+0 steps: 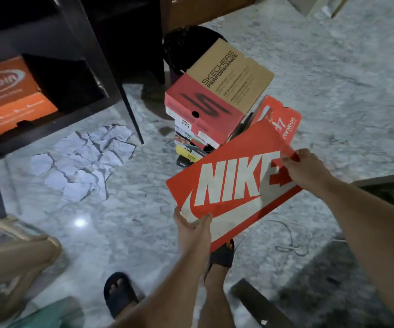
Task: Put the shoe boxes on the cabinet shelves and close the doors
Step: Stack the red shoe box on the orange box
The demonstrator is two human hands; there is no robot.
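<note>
An orange box (9, 98) is seen on a low shelf of the dark cabinet (77, 43), door (120, 86) open. Crumpled paper (82, 162) lies on the marble floor (333, 91). A stack of boxes (200, 129) stands right of the door, topped by a Skechers box (217, 91). The red Nike box (233, 183) is held tilted above the floor, just before the stack: left hand (193, 230) gripping its near corner, right hand (307, 169) pinching its far right edge.

A stack of shoe boxes (205, 114) is standing on the floor (333, 91), right of the cabinet (77, 67); another box (9, 98) is sitting on, seemingly, its lowest shelf, papers (82, 162) lying before it.
</note>
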